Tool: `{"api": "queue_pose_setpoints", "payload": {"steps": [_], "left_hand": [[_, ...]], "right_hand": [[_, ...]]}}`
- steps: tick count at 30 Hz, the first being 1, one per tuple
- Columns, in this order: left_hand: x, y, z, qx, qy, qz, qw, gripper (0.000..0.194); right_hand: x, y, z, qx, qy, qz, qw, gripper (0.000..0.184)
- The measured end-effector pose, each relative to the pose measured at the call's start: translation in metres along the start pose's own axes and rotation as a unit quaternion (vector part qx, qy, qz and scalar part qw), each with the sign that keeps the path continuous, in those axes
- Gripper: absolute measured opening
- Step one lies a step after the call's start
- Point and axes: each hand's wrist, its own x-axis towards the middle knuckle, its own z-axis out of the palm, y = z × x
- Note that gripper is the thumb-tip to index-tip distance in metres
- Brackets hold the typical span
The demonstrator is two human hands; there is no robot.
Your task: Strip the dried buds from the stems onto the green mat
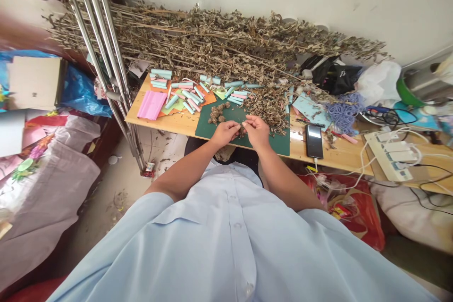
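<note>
Over the front of a green cutting mat (208,130), my left hand (225,133) and my right hand (257,131) meet, fingertips almost touching. Both are closed in a pinch on a small tuft of dried leaves (242,130), partly hidden by the fingers. Several brown balls of dried leaves (217,112) sit on the mat just beyond my left hand. To the right of my right hand spreads a heap of loose dried leaves (271,108).
Long dried plant stalks (198,40) lie along the back. Rolled paper tubes (187,96) and a pink paper pack (152,104) are at left, beside metal crutches (102,42). At right are a phone (314,141), purple cord (343,112) and a power strip (389,155) with cables.
</note>
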Motion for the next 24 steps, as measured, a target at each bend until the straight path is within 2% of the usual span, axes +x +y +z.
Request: {"api": "queue_pose_setpoints", "payload": {"steps": [7,12,17,22,24], "left_hand": [[-0.0043,0.0073,-0.0012,0.120,-0.008,0.035,0.992,0.029],[-0.0032,0.0052,-0.0001,0.122,0.011,0.025,0.992,0.021],[-0.0034,0.0047,-0.0001,0.100,0.009,0.021,0.995,0.016],[-0.0046,0.0073,-0.0008,0.130,0.006,0.034,0.991,0.023],[-0.0045,0.0073,-0.0008,0.140,0.006,0.041,0.989,0.026]], "right_hand": [[-0.0001,0.0020,0.0041,0.018,0.001,0.001,1.000,0.040],[-0.0002,0.0020,0.0034,0.020,0.017,0.001,1.000,0.039],[-0.0023,0.0000,0.0018,0.019,0.029,0.012,0.999,0.041],[-0.0047,0.0013,0.0020,0.032,-0.045,0.029,0.998,0.053],[-0.0052,0.0021,0.0026,0.024,-0.056,0.027,0.998,0.054]]}}
